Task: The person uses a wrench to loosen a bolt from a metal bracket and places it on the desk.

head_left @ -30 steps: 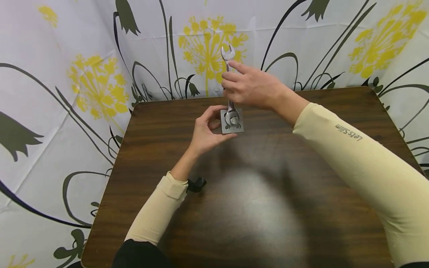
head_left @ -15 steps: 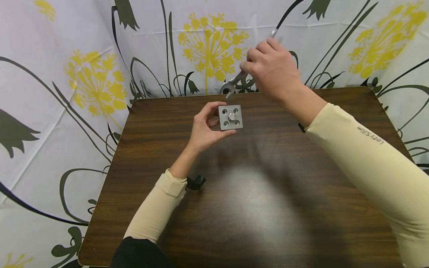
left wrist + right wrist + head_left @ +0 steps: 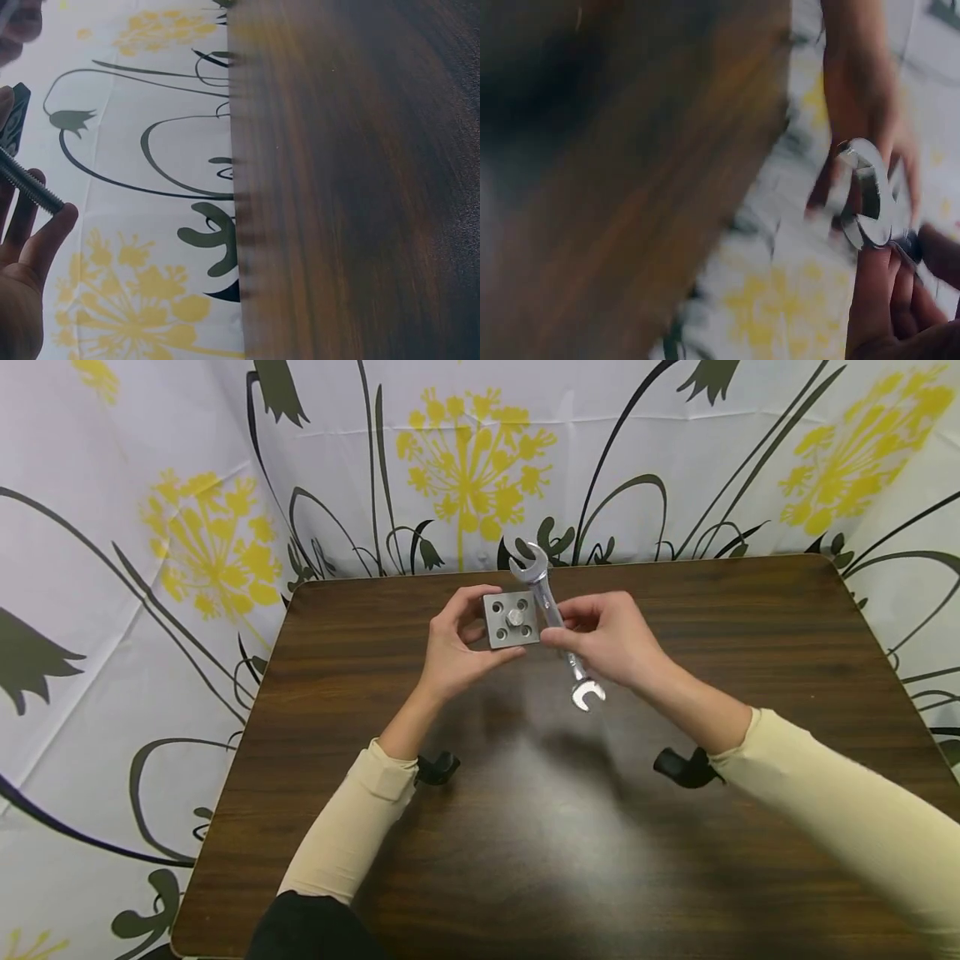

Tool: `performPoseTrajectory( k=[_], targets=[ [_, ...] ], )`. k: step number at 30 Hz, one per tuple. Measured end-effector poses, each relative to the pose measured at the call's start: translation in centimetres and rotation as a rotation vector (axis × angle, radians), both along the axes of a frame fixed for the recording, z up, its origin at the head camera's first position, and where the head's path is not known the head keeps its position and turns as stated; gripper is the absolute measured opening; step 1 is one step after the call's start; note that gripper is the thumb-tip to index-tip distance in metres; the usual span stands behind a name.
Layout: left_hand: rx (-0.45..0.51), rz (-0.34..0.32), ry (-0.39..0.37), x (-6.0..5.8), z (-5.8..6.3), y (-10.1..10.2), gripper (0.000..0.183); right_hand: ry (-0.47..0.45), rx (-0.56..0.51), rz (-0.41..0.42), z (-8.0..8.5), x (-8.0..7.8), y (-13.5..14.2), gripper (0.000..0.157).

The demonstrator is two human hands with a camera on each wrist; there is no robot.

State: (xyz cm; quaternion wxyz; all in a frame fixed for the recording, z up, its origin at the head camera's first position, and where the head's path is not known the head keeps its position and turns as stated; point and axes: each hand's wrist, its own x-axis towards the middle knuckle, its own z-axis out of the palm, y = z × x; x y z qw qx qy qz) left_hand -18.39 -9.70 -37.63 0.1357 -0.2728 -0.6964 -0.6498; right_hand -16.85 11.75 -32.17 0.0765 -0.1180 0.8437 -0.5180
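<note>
My left hand [image 3: 457, 647] holds a square metal plate [image 3: 502, 636] by its edges, thumb below and fingers above. Several holes surround a hex bolt head [image 3: 515, 617] at the plate's centre. In the left wrist view, the bolt's threaded shank [image 3: 34, 186] sticks out behind the plate, close to the fingers. My right hand [image 3: 618, 639] pinches a double open-end wrench [image 3: 549, 606] at its middle, between thumb and fingers. The wrench slants just right of the plate, one end up and one down. The right wrist view shows the wrench's near end [image 3: 874, 195] large, overlapping the left hand.
A dark wood table [image 3: 525, 860] lies beneath both hands. Behind it hangs a white curtain [image 3: 337, 460] with yellow and grey flowers. Black wrist mounts [image 3: 682, 768] jut out from both sleeves.
The wrench came off the bolt head, swung up to the right, then came down turned beside the plate. The right hand changed its grip on it. The left hand and plate barely shifted.
</note>
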Motion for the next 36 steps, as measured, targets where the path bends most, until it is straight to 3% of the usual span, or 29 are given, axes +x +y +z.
performPoseTrajectory(
  k=[6,10,22,29,36],
  targets=[
    [-0.009,0.028,0.015,0.0,0.2,-0.1,0.068,-0.425,-0.498,-0.027,-1.4,4.1,-2.3,0.029],
    [-0.01,0.033,0.024,0.0,0.3,-0.3,0.067,-0.545,-0.684,-0.066,-2.1,5.6,-3.8,0.031],
    [0.042,0.045,0.021,-0.1,0.2,0.0,0.071,-0.604,-1.018,-0.151,-3.3,6.7,-7.5,0.033],
    [0.048,0.054,0.006,0.0,0.1,0.1,0.071,-0.616,-1.079,-0.228,-3.8,7.3,-9.0,0.031],
    [0.049,0.058,0.004,0.0,0.0,0.4,0.072,-0.589,-1.117,-0.247,-4.3,8.0,-9.7,0.031]
  ],
)
